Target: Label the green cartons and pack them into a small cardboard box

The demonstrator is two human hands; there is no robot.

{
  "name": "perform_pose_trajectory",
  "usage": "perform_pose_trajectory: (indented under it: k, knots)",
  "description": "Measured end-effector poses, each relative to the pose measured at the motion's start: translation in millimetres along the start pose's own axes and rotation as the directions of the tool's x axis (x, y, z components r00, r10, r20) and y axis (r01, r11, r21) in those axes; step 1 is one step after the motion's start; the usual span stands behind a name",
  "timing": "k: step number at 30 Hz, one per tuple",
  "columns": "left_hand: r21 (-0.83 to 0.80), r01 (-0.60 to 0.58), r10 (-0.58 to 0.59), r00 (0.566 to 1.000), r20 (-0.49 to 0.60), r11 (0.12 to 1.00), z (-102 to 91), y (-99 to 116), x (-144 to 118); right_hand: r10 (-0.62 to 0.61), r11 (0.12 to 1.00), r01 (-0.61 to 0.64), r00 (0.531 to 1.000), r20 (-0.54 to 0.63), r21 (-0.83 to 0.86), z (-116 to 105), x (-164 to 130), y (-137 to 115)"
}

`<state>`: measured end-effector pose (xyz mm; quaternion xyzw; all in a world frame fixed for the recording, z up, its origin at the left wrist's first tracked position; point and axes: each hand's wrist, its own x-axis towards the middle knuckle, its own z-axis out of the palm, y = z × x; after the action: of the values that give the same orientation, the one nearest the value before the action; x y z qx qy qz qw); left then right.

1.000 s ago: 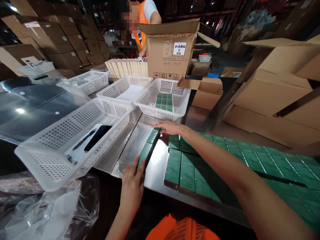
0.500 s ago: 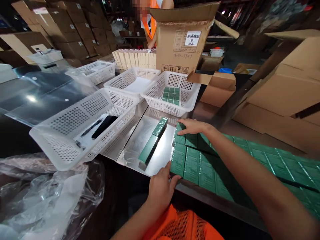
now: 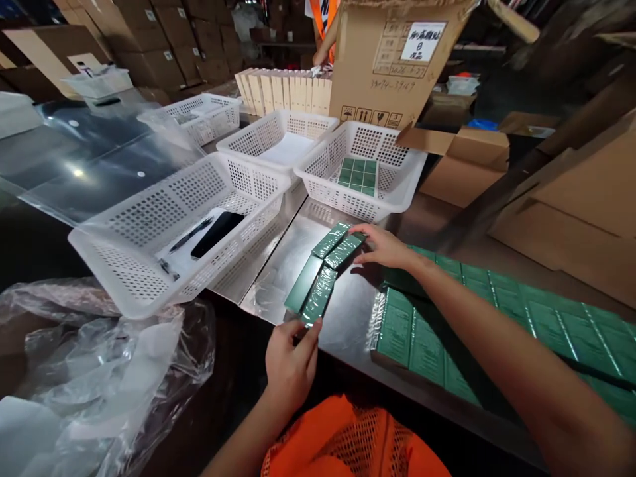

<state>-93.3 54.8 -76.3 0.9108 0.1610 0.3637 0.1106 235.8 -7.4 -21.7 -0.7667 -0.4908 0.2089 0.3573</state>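
Two rows of slim dark-green boxes (image 3: 325, 268) on the shiny desk (image 3: 278, 278), left hand (image 3: 291, 364) fingers pinching the near end, right hand (image 3: 382, 246) fingers spread on the far end, four white baskets (image 3: 149, 265) far left.

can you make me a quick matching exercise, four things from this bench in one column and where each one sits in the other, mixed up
Things:
1. phone
2. left hand
3. right hand
4. beige boxes

Places:
A. at the far end of the row of green boxes
B. standing in a row at the back beside the big carton
C. in the nearest white basket
D. at the near end of the row of green boxes

Pairs: 1-C, 2-D, 3-A, 4-B
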Motion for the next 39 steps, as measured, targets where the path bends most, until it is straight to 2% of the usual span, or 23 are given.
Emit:
perform_pose_trajectory:
  k: [4,7,10,16,20,22,24,27,29,31,34,37,39]
  knots:
    - [0.071,-0.089,0.099,0.984,-0.149,0.994,-2.4,-14.2,-3.0,-0.082,0.990,0.080,0.997,-0.006,-0.113,2.9,0.5,0.7]
    - [0.103,-0.064,0.085,0.974,-0.212,0.993,0.7,-11.9,-4.1,-0.073,0.986,0.064,0.996,-0.053,-0.154,4.0,1.3,0.5]
    - [0.116,-0.015,0.042,0.971,-0.236,0.993,7.0,-5.8,-1.7,-0.065,0.986,0.054,0.995,-0.070,-0.159,6.7,3.1,-0.2]
    - [0.174,-0.042,0.081,0.972,-0.221,0.984,16.1,-10.6,2.7,-0.035,0.976,0.011,0.993,-0.108,-0.217,9.3,2.6,-11.4]
    - [0.226,-0.040,0.095,0.967,-0.237,0.973,12.1,-10.3,-1.8,-0.081,0.930,0.023,0.987,-0.142,-0.366,-15.9,-12.3,-20.8]
    - [0.163,-0.072,0.113,0.958,-0.264,0.984,9.3,1.0,-5.7,-0.024,0.882,-0.030,0.994,-0.107,-0.470,-37.0,-24.4,-19.4]
    - [0.011,-0.136,0.136,0.970,-0.202,0.991,9.0,20.5,-8.2,0.127,0.825,-0.113,0.992,-0.012,-0.553,-56.6,-37.4,-13.4]
    - [-0.167,-0.171,0.176,0.984,0.017,0.971,16.3,54.9,-3.6,0.313,0.793,-0.199,0.944,0.105,-0.576,-71.5,-53.7,-0.7]
    - [-0.176,-0.168,0.187,0.977,0.101,0.970,23.7,71.7,4.9,0.316,0.829,-0.219,0.942,0.109,-0.515,-70.8,-59.8,6.1]
    - [-0.175,-0.181,0.206,0.969,0.137,0.968,27.5,78.9,13.9,0.282,0.871,-0.223,0.956,0.075,-0.437,-65.6,-61.6,9.9]
    - [-0.160,-0.232,0.253,0.959,0.125,0.960,19.7,72.6,21.2,0.221,0.913,-0.201,0.975,0.017,-0.354,-55.4,-58.1,10.4]
    - [-0.048,-0.331,0.334,0.939,0.087,0.943,0.9,52.6,21.5,0.120,0.953,-0.125,0.992,-0.035,-0.276,-43.8,-50.1,6.8]
    - [0.045,-0.412,0.406,0.908,0.107,0.910,-10.8,35.8,20.7,0.051,0.972,-0.064,0.997,-0.064,-0.227,-34.2,-43.6,3.3]
